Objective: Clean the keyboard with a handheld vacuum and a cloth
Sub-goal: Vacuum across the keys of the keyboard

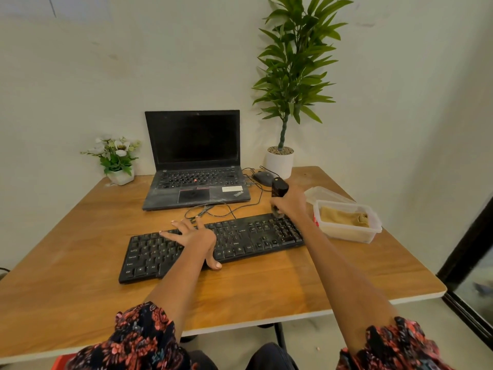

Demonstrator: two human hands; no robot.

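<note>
A black keyboard [240, 241] lies slanted across the middle of the wooden table [80, 236]. My left hand [192, 235] rests flat on its left-centre keys, fingers spread, thumb over the front edge. My right hand [289, 202] grips a small black handheld vacuum [278, 188] upright, its lower end at the keyboard's far right corner. A tan cloth [344, 217] lies folded inside a clear plastic container [346, 233] to the right of the keyboard.
An open black laptop [196, 169] stands behind the keyboard, with a black mouse [262, 178] and loose cables [213, 208] beside it. A small flower pot [120, 161] is back left, a tall potted plant [280, 161] back right. A clear lid [325, 194] lies behind the container.
</note>
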